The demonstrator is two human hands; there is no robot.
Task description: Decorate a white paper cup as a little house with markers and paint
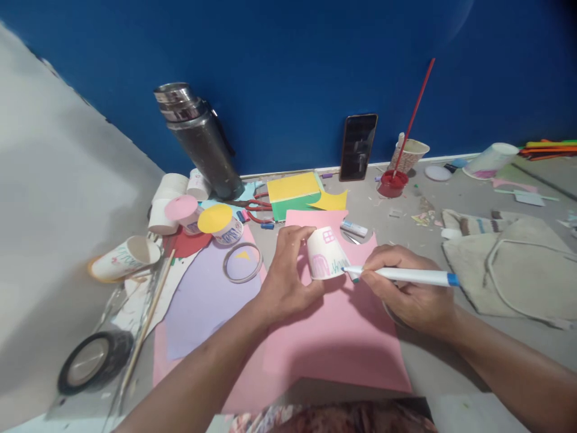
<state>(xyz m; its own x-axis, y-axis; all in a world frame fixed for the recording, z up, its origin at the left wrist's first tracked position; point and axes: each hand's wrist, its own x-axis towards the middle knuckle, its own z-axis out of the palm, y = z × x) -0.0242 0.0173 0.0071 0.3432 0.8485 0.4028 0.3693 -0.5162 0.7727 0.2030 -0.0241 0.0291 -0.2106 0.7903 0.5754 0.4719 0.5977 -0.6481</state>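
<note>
My left hand (285, 272) grips a small white paper cup (327, 252) turned upside down on a pink paper sheet (333, 343). The cup bears a pink arched door, a small pink window and green scribbles near its rim. My right hand (406, 288) holds a white marker with a blue end (406, 276). Its tip touches the cup's lower right side.
A clear tape ring (242, 262), lilac paper (202, 300), decorated cups (124, 257), scissors (256, 209), yellow and green paper (293, 193), a steel flask (198, 138), a phone (358, 146), a red paint pot with brush (393, 182), a cloth bag (509, 264) and black tape (92, 361) lie about.
</note>
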